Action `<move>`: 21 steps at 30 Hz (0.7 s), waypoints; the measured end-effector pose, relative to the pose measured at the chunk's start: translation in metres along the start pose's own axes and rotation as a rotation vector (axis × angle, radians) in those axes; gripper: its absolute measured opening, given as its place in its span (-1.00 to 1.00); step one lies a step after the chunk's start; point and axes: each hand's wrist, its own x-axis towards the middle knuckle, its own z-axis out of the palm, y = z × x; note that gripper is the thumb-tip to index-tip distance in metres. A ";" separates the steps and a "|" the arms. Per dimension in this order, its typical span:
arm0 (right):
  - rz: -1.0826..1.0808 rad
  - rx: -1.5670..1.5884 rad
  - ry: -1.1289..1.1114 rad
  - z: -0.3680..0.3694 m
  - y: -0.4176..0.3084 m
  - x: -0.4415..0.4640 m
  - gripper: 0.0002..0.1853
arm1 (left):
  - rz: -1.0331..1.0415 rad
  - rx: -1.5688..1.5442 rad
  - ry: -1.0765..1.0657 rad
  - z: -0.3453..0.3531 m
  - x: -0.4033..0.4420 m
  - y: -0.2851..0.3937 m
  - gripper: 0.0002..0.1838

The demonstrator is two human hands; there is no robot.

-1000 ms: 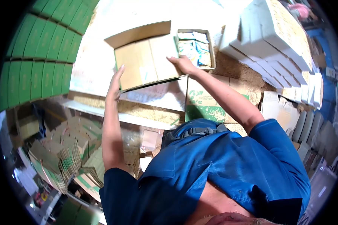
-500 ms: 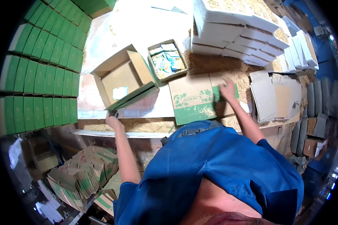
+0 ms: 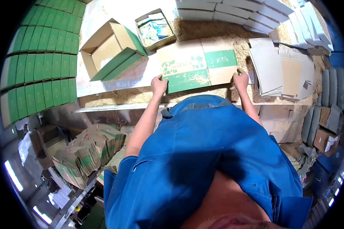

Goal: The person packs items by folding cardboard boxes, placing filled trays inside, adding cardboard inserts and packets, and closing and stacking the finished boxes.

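1. Our left hand (image 3: 159,85) and right hand (image 3: 240,80) each pinch an edge of the flattened carton (image 3: 185,82), one grip per end.
2. The carton lies before us on the worktop (image 3: 111,87).
3. The packet box (image 3: 167,39) crowds its far-left corner; the open box (image 3: 120,65) stands left of that.
4. Cardboard sheets (image 3: 269,72) flank our right; white blocks (image 3: 233,12) stand beyond.

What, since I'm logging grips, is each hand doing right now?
Left hand: closed, holding the flat carton by its left edge.
Right hand: closed, holding its right edge.
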 end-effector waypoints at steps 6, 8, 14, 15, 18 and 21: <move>0.070 0.086 0.062 -0.061 -0.046 0.023 -0.61 | -0.083 -0.523 -0.077 -0.031 -0.004 0.042 -0.55; -0.068 0.019 0.182 -0.082 -0.071 0.038 -0.67 | -0.077 -0.720 -0.156 -0.045 -0.003 0.070 -0.55; -0.061 -0.244 -0.022 -0.107 -0.082 0.050 -0.68 | -0.277 -0.798 -0.234 -0.037 -0.038 0.078 -0.55; -0.061 -0.261 -0.041 -0.112 -0.080 0.044 -0.65 | -0.260 -0.750 -0.250 -0.041 -0.049 0.074 -0.51; -0.068 -0.180 -0.032 -0.117 -0.062 0.027 -0.63 | -0.267 -0.757 -0.280 -0.055 -0.075 0.085 -0.45; -0.058 -0.146 -0.009 -0.116 -0.054 0.033 -0.57 | -0.170 -0.767 -0.260 -0.058 -0.072 0.094 -0.35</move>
